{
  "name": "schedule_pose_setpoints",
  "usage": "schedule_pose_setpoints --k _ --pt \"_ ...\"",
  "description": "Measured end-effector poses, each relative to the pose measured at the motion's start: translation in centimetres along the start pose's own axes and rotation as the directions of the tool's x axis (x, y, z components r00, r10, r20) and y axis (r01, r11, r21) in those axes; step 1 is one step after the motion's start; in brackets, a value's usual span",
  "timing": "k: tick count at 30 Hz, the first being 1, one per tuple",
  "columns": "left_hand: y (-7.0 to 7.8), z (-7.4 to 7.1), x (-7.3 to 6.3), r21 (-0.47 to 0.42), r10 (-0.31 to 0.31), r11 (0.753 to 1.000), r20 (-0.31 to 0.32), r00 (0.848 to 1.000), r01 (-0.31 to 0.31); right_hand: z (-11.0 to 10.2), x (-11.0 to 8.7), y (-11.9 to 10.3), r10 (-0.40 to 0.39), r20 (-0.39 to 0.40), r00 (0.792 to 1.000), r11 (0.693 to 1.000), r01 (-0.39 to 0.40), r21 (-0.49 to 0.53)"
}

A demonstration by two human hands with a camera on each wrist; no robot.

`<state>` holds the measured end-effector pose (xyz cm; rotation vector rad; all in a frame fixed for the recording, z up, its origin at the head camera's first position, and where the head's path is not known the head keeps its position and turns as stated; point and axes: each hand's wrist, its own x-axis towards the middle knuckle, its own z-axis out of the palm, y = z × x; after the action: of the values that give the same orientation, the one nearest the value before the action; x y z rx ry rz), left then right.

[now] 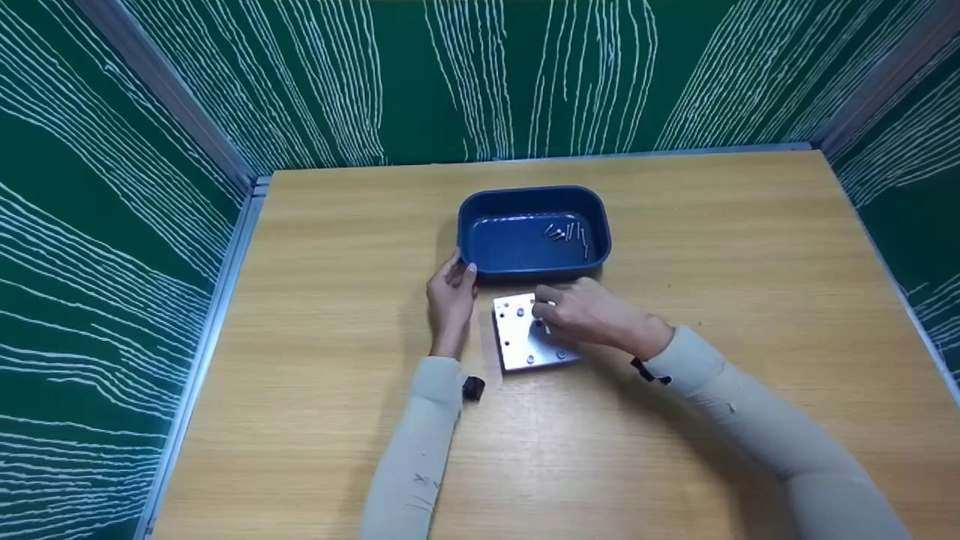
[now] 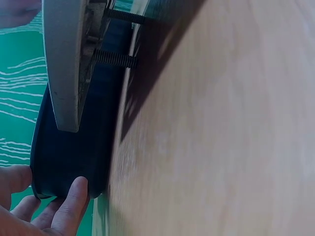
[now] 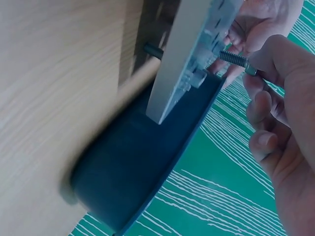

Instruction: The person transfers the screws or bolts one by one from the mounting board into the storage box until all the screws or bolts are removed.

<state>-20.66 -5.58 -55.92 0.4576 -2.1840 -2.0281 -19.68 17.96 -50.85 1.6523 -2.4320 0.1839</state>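
Note:
My right hand [image 1: 574, 311] pinches a threaded bolt [image 3: 234, 58] between thumb and fingers, its threaded end pointing at the upper face of a metal plate [image 1: 521, 334]. Round holes and several seated bolts show on the plate. Threaded shanks [image 2: 115, 58] stick out below the plate, between it and the table. At the front left corner of a blue bin [image 1: 525, 270], my left hand [image 1: 451, 300] grips the end wall with thumb and fingers. The right hand hides the plate's far right part in the head view.
Several loose bolts [image 1: 570, 232] lie in the right half of the bin, just beyond the plate. Everything stands on a wooden table [image 1: 315, 337]. Green walls [image 1: 405, 75] with white streaks rise at the back and both sides.

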Motion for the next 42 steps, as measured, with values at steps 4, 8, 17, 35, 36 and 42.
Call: schedule_pose_setpoints --k 4,8,17,35,36,42 --pt "0.1 0.0 0.1 -0.002 0.009 1.000 0.003 1.000 -0.009 -0.7 0.0 0.3 0.008 -0.015 1.000 1.000 -0.009 -0.019" --pt "0.1 0.0 0.2 -0.013 0.015 1.000 0.007 1.000 -0.015 -1.5 0.0 0.7 0.003 -0.038 0.999 0.999 -0.005 -0.054" --pt "0.0 0.0 0.2 -0.045 0.030 0.999 0.013 0.999 -0.029 -3.2 0.2 1.9 0.032 -0.042 0.999 0.997 -0.035 -0.064" --pt "-0.3 0.0 0.1 0.002 0.028 1.000 0.006 1.000 -0.028 -4.3 2.3 5.8 0.090 -0.043 0.995 0.993 -0.093 -0.075" --pt "-0.3 0.1 0.1 0.001 0.029 1.000 0.005 1.000 -0.029 -4.2 2.4 6.1 0.095 -0.039 0.995 0.992 -0.098 -0.075" --pt "-0.3 0.1 0.0 -0.029 0.034 0.999 0.009 0.999 -0.033 -3.7 3.2 7.7 0.115 -0.009 0.993 0.990 -0.116 -0.077"
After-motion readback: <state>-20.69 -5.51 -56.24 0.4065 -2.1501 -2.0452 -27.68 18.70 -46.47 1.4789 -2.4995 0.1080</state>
